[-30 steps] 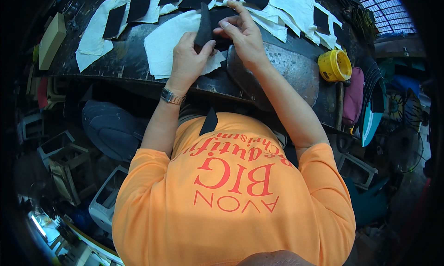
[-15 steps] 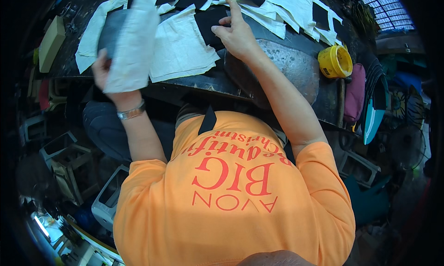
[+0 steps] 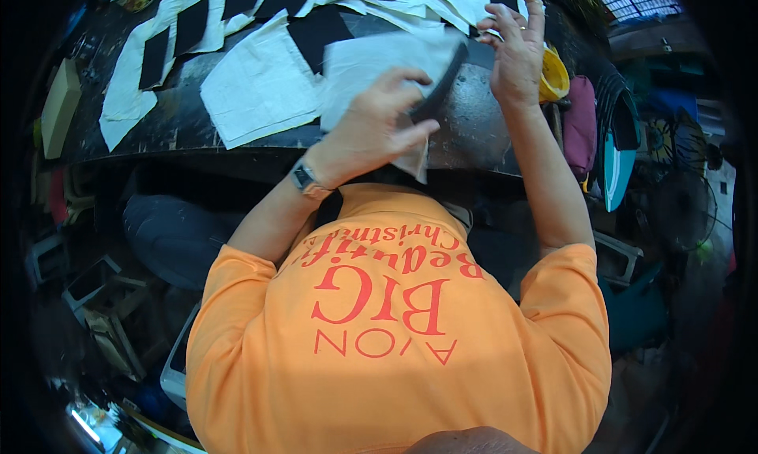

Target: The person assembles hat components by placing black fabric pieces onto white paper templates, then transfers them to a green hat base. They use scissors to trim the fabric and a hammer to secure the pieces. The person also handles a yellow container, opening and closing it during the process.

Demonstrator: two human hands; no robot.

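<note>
My left grip reaches in from the lower left, wrist watch showing, the back of it turned up and the thumb stretched out to the right, apart from the fingers — whether it pinches the fabric, I cannot tell. Beneath and beyond it is a pale cloth piece, partly over the grey slab, its dark band slanting from near my thumb up to the far right; one corner points back toward me at the surface's near edge. My right grip is raised beside the yellow tub, index finger extended, the rest loosely curled around nothing. Bare slab lies between the band and my right forearm — to the left, a flat white cloth sits just beside the piece.
</note>
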